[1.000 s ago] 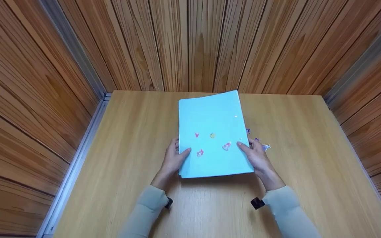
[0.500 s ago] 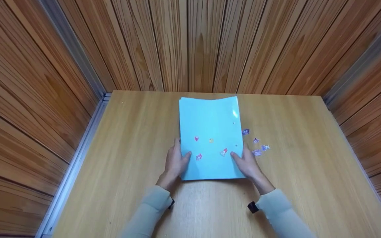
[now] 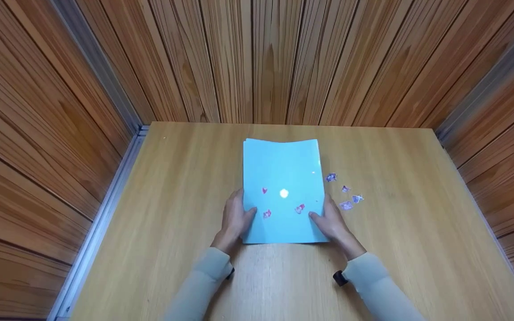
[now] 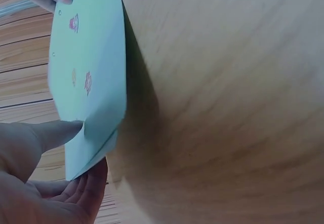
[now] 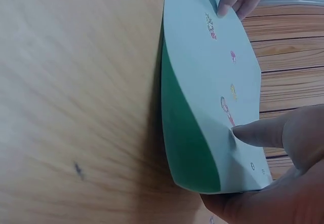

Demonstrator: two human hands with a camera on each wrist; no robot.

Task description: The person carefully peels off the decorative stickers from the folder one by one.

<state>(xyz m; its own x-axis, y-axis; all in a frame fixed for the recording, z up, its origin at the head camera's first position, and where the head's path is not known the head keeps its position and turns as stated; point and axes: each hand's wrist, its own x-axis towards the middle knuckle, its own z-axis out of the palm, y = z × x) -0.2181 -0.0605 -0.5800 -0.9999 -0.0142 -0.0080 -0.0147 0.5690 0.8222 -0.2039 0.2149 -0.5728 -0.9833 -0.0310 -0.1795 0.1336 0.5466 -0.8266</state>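
Note:
A light blue folder (image 3: 283, 165) with small stickers on its cover is held over the middle of the table. My left hand (image 3: 235, 216) grips its left edge, thumb on the cover and fingers underneath. On the opposite edge my right hand (image 3: 332, 220) grips it the same way. Among the stickers are a pink heart (image 3: 264, 190) and a pink figure (image 3: 300, 208); glare covers the cover's middle. In the right wrist view the front edge parts slightly, baring a green layer (image 5: 185, 133). The left wrist view shows the folder's shadow beside its lower edge.
Several loose purple stickers lie on the wooden table (image 3: 185, 187) right of the folder, one (image 3: 331, 177) near its edge and another (image 3: 346, 205) closer to my right hand. Wood-panelled walls (image 3: 270, 62) enclose the table at the back and both sides.
The folder has come down and straightened, its top edge lower in the head view. My right hand has shifted left with it, uncovering the loose purple stickers. Both hands keep their grip.

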